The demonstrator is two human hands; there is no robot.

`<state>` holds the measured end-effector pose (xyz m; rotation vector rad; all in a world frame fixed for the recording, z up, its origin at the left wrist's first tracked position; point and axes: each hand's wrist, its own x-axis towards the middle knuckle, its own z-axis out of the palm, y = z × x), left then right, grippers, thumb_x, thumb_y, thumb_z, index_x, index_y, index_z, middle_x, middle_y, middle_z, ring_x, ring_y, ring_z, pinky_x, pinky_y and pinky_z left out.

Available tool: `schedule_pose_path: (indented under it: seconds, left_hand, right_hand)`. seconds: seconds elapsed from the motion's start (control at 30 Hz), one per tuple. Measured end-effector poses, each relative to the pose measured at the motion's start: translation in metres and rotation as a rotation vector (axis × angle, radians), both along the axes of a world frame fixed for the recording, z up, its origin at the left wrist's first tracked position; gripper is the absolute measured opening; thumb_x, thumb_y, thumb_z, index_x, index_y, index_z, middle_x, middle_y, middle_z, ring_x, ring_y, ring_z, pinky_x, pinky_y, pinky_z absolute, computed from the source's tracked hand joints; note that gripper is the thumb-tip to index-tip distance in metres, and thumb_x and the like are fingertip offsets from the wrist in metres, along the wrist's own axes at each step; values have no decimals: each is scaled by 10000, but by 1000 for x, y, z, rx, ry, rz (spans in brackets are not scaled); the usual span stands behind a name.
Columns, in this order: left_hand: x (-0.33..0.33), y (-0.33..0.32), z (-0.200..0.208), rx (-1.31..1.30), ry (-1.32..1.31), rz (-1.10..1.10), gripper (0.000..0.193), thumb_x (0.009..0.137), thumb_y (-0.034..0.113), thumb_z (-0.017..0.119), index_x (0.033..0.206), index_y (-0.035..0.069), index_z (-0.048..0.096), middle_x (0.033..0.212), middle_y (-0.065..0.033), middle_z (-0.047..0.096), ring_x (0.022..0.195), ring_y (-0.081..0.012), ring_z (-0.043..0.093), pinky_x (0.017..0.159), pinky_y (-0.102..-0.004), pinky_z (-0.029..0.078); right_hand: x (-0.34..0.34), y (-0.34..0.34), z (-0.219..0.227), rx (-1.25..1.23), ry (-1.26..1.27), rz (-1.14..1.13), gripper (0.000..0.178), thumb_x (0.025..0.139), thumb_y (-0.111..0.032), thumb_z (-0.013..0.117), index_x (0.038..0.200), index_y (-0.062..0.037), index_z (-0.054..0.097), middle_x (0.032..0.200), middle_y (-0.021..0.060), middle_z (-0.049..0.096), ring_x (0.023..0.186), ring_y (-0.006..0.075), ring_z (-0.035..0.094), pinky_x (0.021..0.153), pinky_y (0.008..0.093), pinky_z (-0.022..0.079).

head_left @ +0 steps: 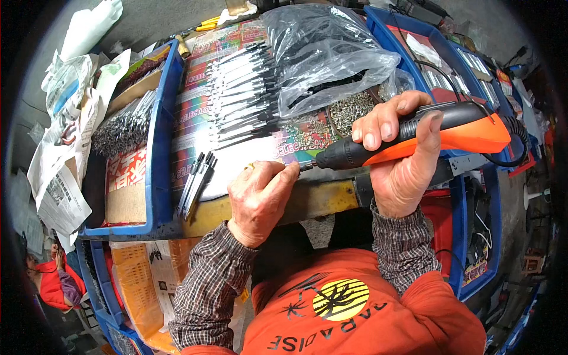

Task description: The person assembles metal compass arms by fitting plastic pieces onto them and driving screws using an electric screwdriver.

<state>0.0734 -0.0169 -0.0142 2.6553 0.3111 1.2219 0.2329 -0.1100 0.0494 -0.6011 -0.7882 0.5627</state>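
Blue plastic crates ring the workspace: 1 crate (158,142) on the left holds cardboard and a heap of grey metal pieces, another (414,35) runs along the upper right. Between them lies a colourful printed board (201,94), covered with a row of black-and-silver tools (245,94) and a crumpled clear plastic bag (331,53); little bare surface remains, only a white strip near its front edge. Below that edge runs a yellow bench rim (319,198). The right hand (399,157) is wrapped tightly around an orange-and-black electric screwdriver (426,136), its tip pointing left. The left hand (260,198) is closed, fingertips pinched on something small, probably a part, right at the driver's tip. 2 loose tools (196,177) lie just left of that hand.
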Motion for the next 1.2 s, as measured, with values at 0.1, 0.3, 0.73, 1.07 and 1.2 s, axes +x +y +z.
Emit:
schedule_pose_path:
  seconds: [0.1, 0.3, 0.73, 1.07, 1.2]
  left_hand:
    - [1, -3, 2, 21, -13, 7, 219, 650, 29, 653, 861, 64, 602, 708, -42, 543, 608, -186, 548, 512, -301, 432]
    - [-1, -5, 2, -26, 47, 90, 241, 657, 25, 647, 886, 46, 573, 758, -77, 548, 659, -233, 556, 556, -319, 445]
    - [-48, -53, 25, -1503, -129, -62, 205, 850, 5, 507, 1053, -14, 523, 884, -53, 589, 674, -46, 489, 574, -177, 424]
    - [-67, -83, 7, -1675, -367, -37, 160, 857, 51, 532, 1001, -17, 514, 904, -83, 589, 606, -50, 482, 465, -146, 373]
    - [-66, -88, 5, -1845, -437, -15, 147, 854, 43, 531, 988, -16, 517, 914, -83, 590, 632, -61, 484, 463, -159, 365]
  right_hand:
    - [0, -2, 0, 8, 5, 4, 379, 842, -466, 529, 878, -98, 448, 640, 3, 439, 555, 133, 468, 615, 322, 390]
    - [-4, -7, 5, 35, -9, 29, 392, 832, -477, 538, 879, -100, 442, 640, 3, 438, 550, 136, 467, 599, 322, 390]
    - [-29, -14, 5, 81, -36, 245, 360, 770, -213, 665, 925, -37, 392, 641, 78, 479, 566, 172, 505, 558, 303, 448]
    - [-51, -15, 9, -76, -278, 266, 431, 787, -388, 647, 912, -51, 409, 648, 45, 493, 535, 156, 517, 561, 323, 460]
    - [-54, -13, 8, -74, -326, 314, 432, 785, -383, 651, 914, -51, 407, 650, 49, 501, 538, 153, 518, 561, 321, 463]
